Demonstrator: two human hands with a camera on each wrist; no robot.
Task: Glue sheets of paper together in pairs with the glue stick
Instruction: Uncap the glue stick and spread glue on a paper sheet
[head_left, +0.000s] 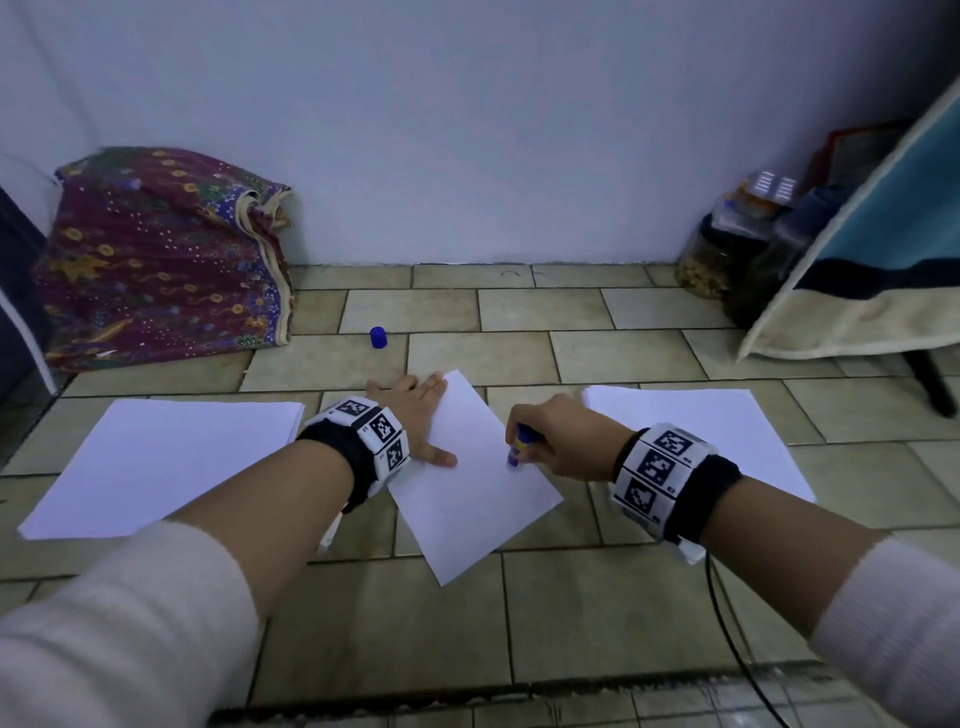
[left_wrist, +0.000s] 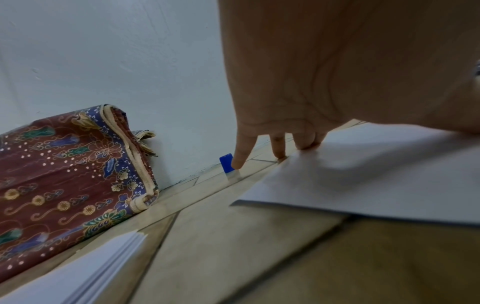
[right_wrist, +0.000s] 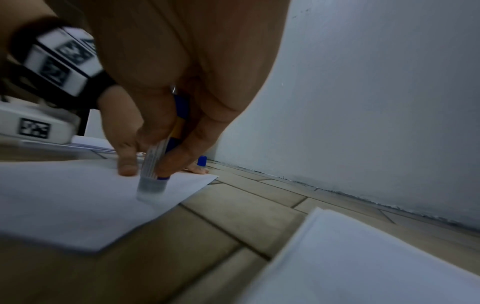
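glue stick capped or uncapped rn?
Uncapped: the glue stick has its bare tip on the sheet; its blue cap stands apart on the floor.

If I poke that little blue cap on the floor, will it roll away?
Probably not at first: the blue cap seems to stand on one end on the tiled floor, so a soft poke would likely slide it. A harder poke may tip it, and its round sides would then let it roll. It looks small and light, so it should move easily.

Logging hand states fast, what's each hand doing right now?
Left hand: open, fingers flat, pressing on the sheet.
Right hand: closed around the glue stick, tip on the sheet.
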